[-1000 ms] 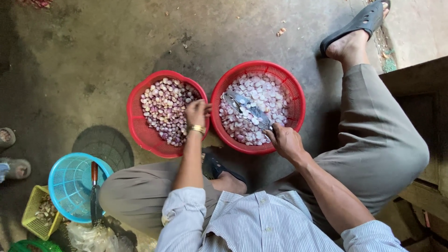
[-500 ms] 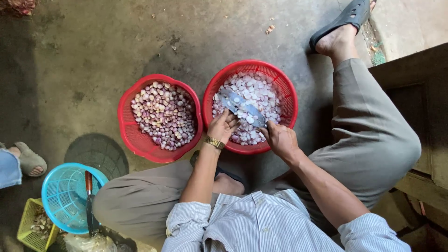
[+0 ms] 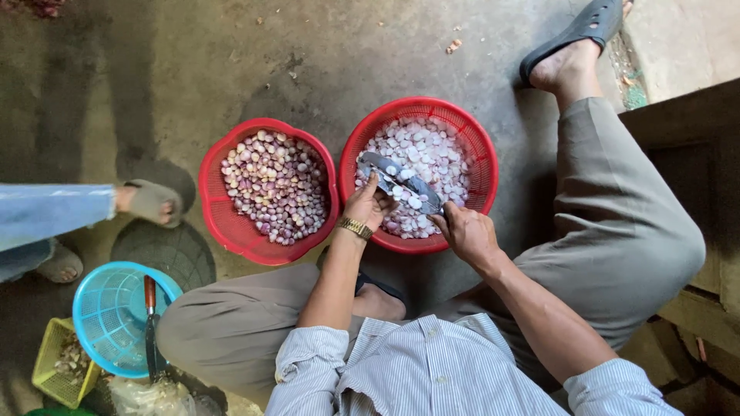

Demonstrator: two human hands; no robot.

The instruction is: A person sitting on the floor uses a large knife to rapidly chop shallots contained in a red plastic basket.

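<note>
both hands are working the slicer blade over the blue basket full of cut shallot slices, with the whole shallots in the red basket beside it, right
Not quite: the head view shows the left hand and right hand at the slicer blade over a red basket of slices, not a blue one. The whole shallots do sit in the red basket beside it.

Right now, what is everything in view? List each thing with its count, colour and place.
whole shallots: many, purple-white, in left red basket
left red basket: one, red, on the floor, far side of the left knee
cut shallots: many, pale pink-white, in right red basket
right red basket: one, red, touching the left one
blade: one, grey metal, over the cut shallots
blue basket: one, light blue, lower left
knife: one, reddish handle, across the blue basket
yellow crate: one, yellow, bottom left
another person's foot: one, in a sandal, left edge
sandal: one, dark, on the person's own foot, top right
left hand: at the blade
right hand: holding the blade's near end
</note>
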